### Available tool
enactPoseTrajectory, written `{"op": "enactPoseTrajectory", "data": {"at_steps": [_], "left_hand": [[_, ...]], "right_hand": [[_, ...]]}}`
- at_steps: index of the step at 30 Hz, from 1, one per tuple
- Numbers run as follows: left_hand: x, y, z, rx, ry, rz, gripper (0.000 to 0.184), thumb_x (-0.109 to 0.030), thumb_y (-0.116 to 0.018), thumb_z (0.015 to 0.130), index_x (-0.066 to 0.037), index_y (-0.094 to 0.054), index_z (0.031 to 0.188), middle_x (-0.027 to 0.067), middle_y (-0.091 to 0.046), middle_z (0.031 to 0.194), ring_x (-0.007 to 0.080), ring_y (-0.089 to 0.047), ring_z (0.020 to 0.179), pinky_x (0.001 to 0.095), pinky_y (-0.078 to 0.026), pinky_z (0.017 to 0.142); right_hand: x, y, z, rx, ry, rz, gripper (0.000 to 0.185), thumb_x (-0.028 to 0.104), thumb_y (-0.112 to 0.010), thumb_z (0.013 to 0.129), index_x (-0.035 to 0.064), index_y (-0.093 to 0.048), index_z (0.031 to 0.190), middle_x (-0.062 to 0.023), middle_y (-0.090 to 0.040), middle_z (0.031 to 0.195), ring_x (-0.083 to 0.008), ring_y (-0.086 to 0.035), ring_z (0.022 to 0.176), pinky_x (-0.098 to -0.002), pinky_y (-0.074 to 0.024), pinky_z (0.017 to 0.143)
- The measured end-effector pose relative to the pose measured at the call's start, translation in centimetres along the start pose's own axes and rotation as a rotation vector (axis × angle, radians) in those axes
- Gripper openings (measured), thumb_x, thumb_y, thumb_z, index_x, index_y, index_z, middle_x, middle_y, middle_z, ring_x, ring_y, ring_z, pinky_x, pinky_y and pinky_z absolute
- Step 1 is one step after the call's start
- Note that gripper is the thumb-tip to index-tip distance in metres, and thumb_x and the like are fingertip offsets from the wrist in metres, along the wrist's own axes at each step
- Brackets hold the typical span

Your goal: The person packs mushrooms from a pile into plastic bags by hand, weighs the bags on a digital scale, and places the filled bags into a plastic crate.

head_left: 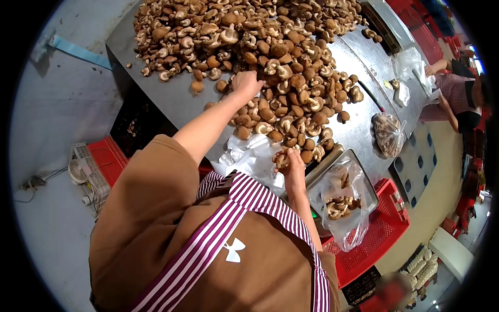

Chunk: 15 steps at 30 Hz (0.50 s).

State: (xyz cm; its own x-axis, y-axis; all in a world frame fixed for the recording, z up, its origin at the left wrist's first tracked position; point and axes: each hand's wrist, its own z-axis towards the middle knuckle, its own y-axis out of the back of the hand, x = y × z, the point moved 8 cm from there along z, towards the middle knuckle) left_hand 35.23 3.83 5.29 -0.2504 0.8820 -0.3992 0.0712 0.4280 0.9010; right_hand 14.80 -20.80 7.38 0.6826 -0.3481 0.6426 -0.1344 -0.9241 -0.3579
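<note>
A large heap of brown mushrooms (280, 52) covers much of the metal table (171, 99). My left hand (245, 86) reaches into the heap, its fingertips hidden against the mushrooms. Nearer my body, my right hand (295, 169) has its fingers closed around a mushroom (282, 160). White plastic bags (252, 156) lie beside it at the table's near edge. Right of that hand, an open clear bag (345, 223) with several mushrooms in it rests on a metal tray (370, 193).
A red crate (387, 223) stands below the tray. On the table at right lies a filled clear bag (388, 134). Another person (457, 96) handles plastic bags at the far right. A red crate (106, 161) and a white fan (78, 171) are at left.
</note>
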Motion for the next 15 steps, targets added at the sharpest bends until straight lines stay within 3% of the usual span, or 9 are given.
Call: {"op": "enactPoseTrajectory", "data": {"at_steps": [3,8,11,15], "left_hand": [[-0.5,-1.3,0.5,-0.015,0.025,0.051,0.033,-0.033,-0.073,0.084,-0.001,-0.069,0.093,0.0174,-0.07,0.089,0.0353,-0.067,0.089,0.0476,-0.052,0.078],[0.7,0.2,-1.7,-0.128,0.043,-0.045,0.025,-0.026,-0.071,0.083,-0.004,-0.07,0.096,0.0163,-0.069,0.087,0.0338,-0.066,0.084,0.0444,-0.052,0.075],[0.8,2.4,-5.3,-0.245,-0.218,-0.248,0.026,-0.016,-0.066,0.083,-0.006,-0.068,0.107,0.0134,-0.068,0.103,0.0346,-0.064,0.095,0.0439,-0.051,0.083],[-0.7,5.1,-9.8,-0.314,-0.399,-0.321,0.028,-0.007,-0.064,0.082,-0.006,-0.067,0.109,0.0127,-0.065,0.104,0.0323,-0.063,0.092,0.0412,-0.051,0.079]], "right_hand": [[0.0,-0.5,0.0,0.005,-0.01,-0.012,0.027,0.03,-0.052,0.101,0.0047,-0.059,0.103,-0.0067,-0.063,0.089,-0.0178,-0.066,0.079,-0.0279,-0.0519,0.055],[0.3,-0.1,-0.2,0.011,0.008,0.008,0.027,0.031,-0.052,0.102,0.0047,-0.058,0.104,-0.007,-0.063,0.09,-0.0183,-0.066,0.08,-0.0285,-0.0518,0.057],[0.0,0.8,-0.2,0.001,0.001,0.009,0.027,0.031,-0.051,0.102,0.0047,-0.058,0.105,-0.0074,-0.063,0.093,-0.0185,-0.066,0.081,-0.0285,-0.0518,0.057],[-0.4,0.1,0.4,0.018,-0.023,-0.001,0.027,0.03,-0.05,0.102,0.0045,-0.058,0.106,-0.0076,-0.063,0.094,-0.0188,-0.066,0.081,-0.0285,-0.0518,0.057]]}}
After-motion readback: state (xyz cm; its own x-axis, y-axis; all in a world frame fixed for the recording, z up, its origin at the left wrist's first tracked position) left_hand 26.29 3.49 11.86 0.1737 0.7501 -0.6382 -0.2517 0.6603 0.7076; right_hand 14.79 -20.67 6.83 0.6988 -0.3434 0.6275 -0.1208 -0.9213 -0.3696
